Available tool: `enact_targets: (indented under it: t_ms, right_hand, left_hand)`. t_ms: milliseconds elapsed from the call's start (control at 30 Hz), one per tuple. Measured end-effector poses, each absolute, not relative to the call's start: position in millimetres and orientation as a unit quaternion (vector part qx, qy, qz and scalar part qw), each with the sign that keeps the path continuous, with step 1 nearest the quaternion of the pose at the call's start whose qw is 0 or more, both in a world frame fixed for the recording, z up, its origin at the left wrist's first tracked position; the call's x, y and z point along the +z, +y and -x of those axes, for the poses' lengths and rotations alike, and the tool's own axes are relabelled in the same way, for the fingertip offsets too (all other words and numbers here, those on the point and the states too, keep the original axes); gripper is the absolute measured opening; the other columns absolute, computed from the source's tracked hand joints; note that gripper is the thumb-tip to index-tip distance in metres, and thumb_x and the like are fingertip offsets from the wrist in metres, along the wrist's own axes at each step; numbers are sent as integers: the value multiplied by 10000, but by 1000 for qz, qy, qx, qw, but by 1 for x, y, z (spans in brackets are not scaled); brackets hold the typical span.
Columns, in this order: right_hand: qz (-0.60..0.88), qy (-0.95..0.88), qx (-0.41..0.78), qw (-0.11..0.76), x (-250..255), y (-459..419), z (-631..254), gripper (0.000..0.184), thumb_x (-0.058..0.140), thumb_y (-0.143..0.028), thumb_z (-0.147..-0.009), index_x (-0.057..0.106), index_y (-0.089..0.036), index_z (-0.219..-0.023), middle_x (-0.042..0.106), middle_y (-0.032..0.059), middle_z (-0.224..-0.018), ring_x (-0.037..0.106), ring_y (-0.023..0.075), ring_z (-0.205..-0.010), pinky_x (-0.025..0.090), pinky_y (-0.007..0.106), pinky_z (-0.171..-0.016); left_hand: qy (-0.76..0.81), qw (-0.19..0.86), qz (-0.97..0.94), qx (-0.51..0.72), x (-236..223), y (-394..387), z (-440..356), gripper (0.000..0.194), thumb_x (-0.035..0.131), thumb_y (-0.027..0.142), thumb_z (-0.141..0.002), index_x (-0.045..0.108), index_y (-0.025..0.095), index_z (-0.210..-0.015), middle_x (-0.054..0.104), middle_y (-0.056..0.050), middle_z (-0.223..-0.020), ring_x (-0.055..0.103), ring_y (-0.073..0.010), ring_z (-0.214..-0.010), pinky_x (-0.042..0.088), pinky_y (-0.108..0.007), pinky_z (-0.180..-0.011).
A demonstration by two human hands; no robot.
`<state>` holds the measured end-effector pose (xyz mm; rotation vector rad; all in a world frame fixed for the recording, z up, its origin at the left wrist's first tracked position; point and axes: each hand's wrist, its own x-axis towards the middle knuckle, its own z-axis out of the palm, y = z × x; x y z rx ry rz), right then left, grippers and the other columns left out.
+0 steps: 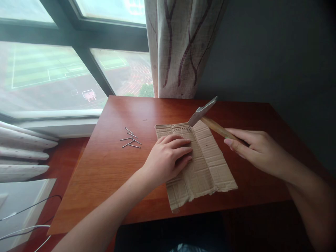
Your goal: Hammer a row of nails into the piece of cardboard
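My right hand [256,148] is closed around the wooden handle of a hammer [215,126], its metal head angled over the cardboard's far edge. The head's lower tip is at or just above the cardboard; I cannot tell whether it touches. A creased, torn-edged piece of cardboard [203,168] lies on the table. Near its far edge runs a row of small dark holes. My left hand [170,154] lies palm down across the cardboard's left side, fingers extended and slightly bent, with nothing visible in it. To its left, several loose nails [131,139] lie in a small group.
The reddish-brown wooden table [110,168] stands by a window [52,77] with a curtain [183,49] behind. Cables [28,227] hang at the lower left, beside the table. A dark wall [275,52] rises at the right.
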<state>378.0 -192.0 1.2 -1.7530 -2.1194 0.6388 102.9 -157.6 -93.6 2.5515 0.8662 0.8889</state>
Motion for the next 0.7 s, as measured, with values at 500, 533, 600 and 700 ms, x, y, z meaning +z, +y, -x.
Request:
enact_targets:
  t_ms: [500,533,600,700]
  right_hand:
    - [622,-732,232,157,-8,-193,-381,387,507,-492,-1052,735,-268,-1271,641,-2,-624,669,241,-625,482,338,-548]
    - [619,-734,232,155,-8,-193,-381,378,510,-486,-1051,738,-272,-1264,682,11,-684,691,249,-678,501,344,-581]
    - [617,-736,232,153,-8,-193,-381,367,520,-479,-1048,742,-278,-1260,727,24,-766,708,255,-725,522,352,-622]
    - [621,-731,233,156,-9,-192,-380,373,524,-474,-1047,737,-274,-1279,692,10,-670,720,267,-719,545,360,-636]
  left_hand:
    - [301,156,-888,310,-93,-158,-103,214,624,329,-1001,791,248,-1109,766,-55,-1277,670,-267,-1193,540,-464,-996]
    - [302,156,-888,309,-93,-158,-103,212,626,328,-1000,791,250,-1107,766,-56,-1276,670,-269,-1195,540,-465,-997]
    - [302,157,-888,309,-93,-157,-103,211,627,327,-1000,791,251,-1107,766,-57,-1276,669,-271,-1199,538,-466,-1001]
    - [300,158,-889,309,-93,-157,-103,212,626,325,-1000,792,245,-1105,764,-51,-1282,668,-272,-1198,538,-468,-1004]
